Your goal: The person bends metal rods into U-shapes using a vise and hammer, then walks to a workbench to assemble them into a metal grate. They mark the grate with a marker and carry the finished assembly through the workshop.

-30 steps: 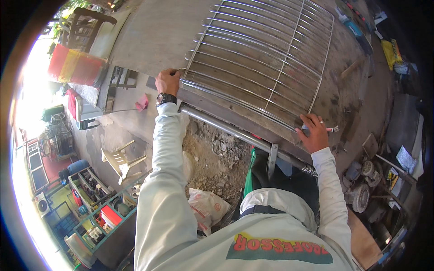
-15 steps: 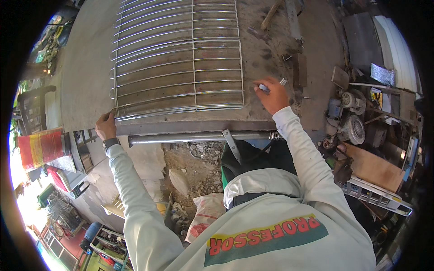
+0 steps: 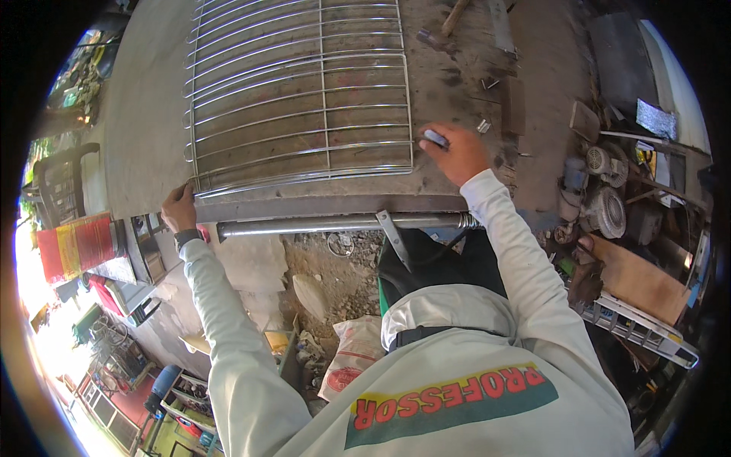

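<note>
A shiny metal wire grille [image 3: 326, 122] lies flat on the worn workbench [image 3: 145, 137]; thin rods cross it between side wires. At its near left corner my left hand [image 3: 180, 208] has its fingers closed on the wire end. Beyond the grille's right edge, my right hand [image 3: 457, 156] pinches a short pale marker [image 3: 435, 139], its dark tip pointing left close to the side wire. A small silver metal piece [image 3: 483, 126] rests on the bench past the right hand.
A wooden-handled hammer [image 3: 449, 23] lies at the bench's far right. Along the near edge runs a metal pipe [image 3: 304, 225] with a flat bar [image 3: 393, 240]. Right of the bench stand motors [image 3: 607, 209] and a ladder [image 3: 640, 331]. A sack [image 3: 352, 354] sits below.
My right hand has shifted slightly left and up with the marker, bringing its tip to the grille's side wire. My left hand stays at the corner. The view has shifted a little.
</note>
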